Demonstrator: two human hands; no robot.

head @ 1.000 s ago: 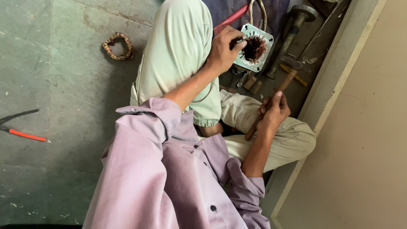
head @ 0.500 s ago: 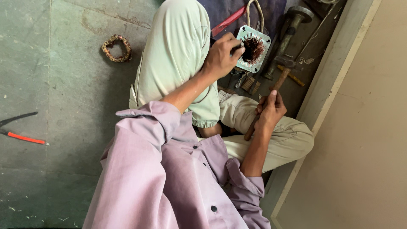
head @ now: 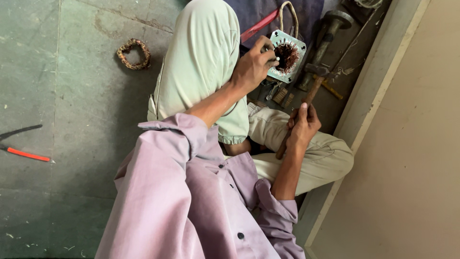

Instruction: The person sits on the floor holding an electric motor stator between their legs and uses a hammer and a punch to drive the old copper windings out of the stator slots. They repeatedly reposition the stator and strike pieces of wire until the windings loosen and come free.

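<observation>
A coil of wire (head: 133,53) and red-handled pliers (head: 26,153) lie on the green floor (head: 72,105).

Left hand (head: 254,64) extended far, forearm bare, sleeve rolled at elbow, fingers curled in a pinch at the tips. Right hand (head: 302,128) nearer, right of it, fist closed, thumb up, elbow bent.

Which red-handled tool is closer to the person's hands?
The red tool lying on the dark cloth beside the square motor part, just above the left hand. The other, an orange-red-handled tool, lies far off on the green floor.
</observation>
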